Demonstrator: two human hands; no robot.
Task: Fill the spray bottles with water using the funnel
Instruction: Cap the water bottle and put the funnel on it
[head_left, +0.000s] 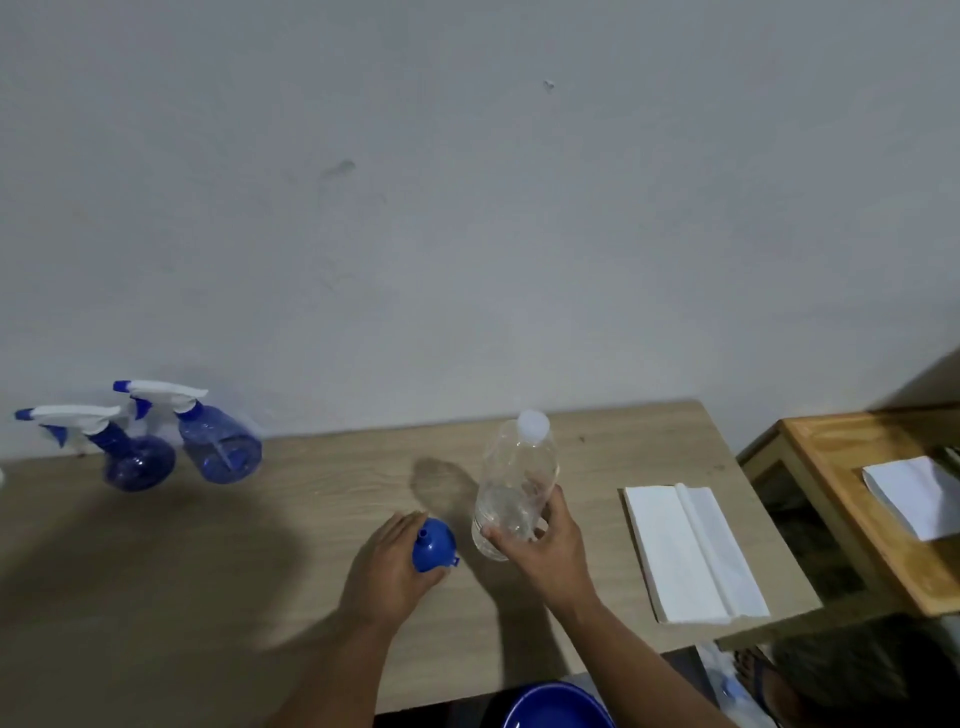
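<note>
**Hands on funnel and water bottle, spray bottles waiting at the wall**

The left hand (387, 564) lies over a blue funnel (434, 546) that sits mouth-down on the table (311, 519), spout pointing up. The fingers curl round the funnel's left side and the thumb runs beneath its near rim, so the hand is cupped on it; the frame does not show whether the funnel is lifted clear of the wood.

At three o'clock from the funnel, just beside it, the right hand (545, 551) is wrapped round the lower part of a clear plastic water bottle (517, 486). Fingers and thumb close on either side of the body. The bottle stands roughly upright, leaning slightly in the wide-angle view, with a white cap on top and water in its lower part.

Farther out, at three o'clock from the bottle, a folded white paper towel (693, 553) lies flat near the table's right edge. Beyond that edge stands a smaller wooden side table (841, 478) with a white sheet (914, 493) on it.

At ten o'clock from the hands, well apart and against the wall, two blue spray bottles (171, 447) with white-and-blue trigger heads stand close together, nozzles pointing left.

At six o'clock, below the near table edge, the rim of a blue basin (556, 709) shows.
</note>
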